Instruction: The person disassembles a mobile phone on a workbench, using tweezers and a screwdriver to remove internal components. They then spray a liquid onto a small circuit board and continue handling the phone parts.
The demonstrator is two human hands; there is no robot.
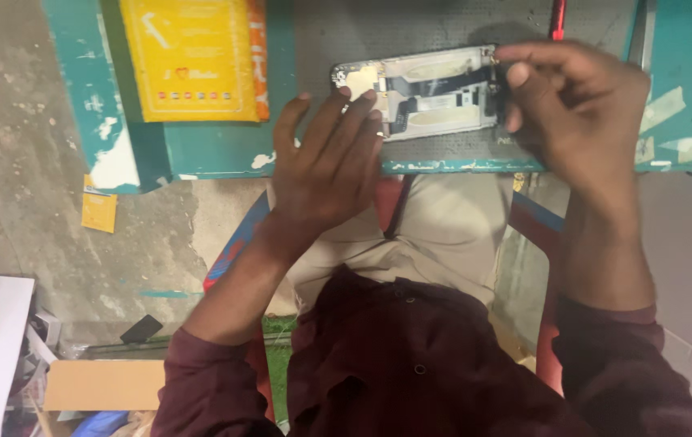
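Opened phone (423, 91), back cover off, lies flat on grey mat (443, 24) on teal table (224, 150), near front edge. Left hand (325, 162) rests on phone's left end, fingers spread & flat, pressing down, not gripping. Right hand (576, 105) at phone's right end, fingers curled together w/ tips pinched at top right corner; can't tell if sth small is held. Red tool (558, 18) on mat just above right hand. Yellow box (192, 58) on table, well left of phone. Small yellow pack (99, 209) on floor below.
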